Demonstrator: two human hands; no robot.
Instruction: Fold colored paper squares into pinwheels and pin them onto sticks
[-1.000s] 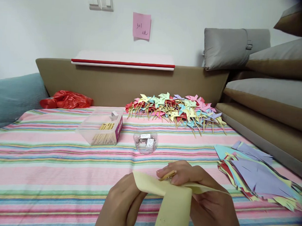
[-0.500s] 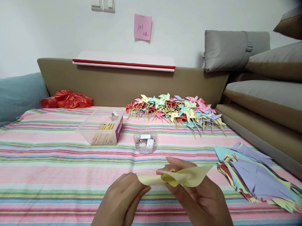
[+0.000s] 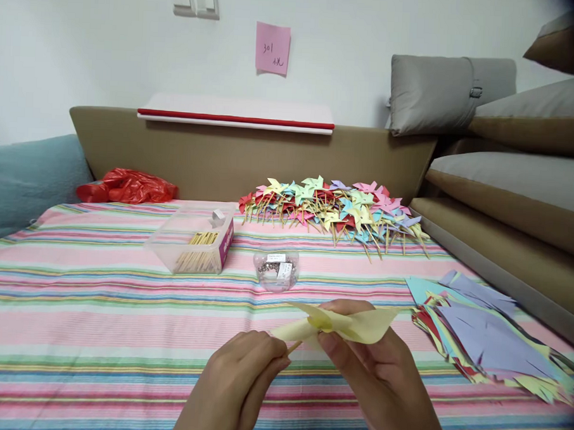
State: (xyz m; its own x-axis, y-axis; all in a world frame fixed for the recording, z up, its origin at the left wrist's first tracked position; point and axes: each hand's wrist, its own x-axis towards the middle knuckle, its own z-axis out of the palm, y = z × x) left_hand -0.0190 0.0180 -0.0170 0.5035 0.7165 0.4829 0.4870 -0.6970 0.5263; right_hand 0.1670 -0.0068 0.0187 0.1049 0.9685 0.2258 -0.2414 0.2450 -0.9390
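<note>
A pale yellow paper pinwheel with curled blades is pinched between the thumb and fingers of my right hand, thumb at its centre. My left hand is closed around a thin wooden stick, whose end pokes out toward the underside of the paper. Whether the stick touches the pinwheel's centre is hidden. Just beyond both hands sits a small clear tub with small dark metal pieces and white labels.
A translucent box of wooden sticks lies at centre left. Finished pinwheels are heaped at the back. Cut paper sheets are stacked on the right, near piled cushions. A red plastic bag is back left. Striped cloth covers the surface.
The yellow paper has tilted and turned in my right hand. My left hand has drawn slightly down off the paper, and the stick in it now shows.
</note>
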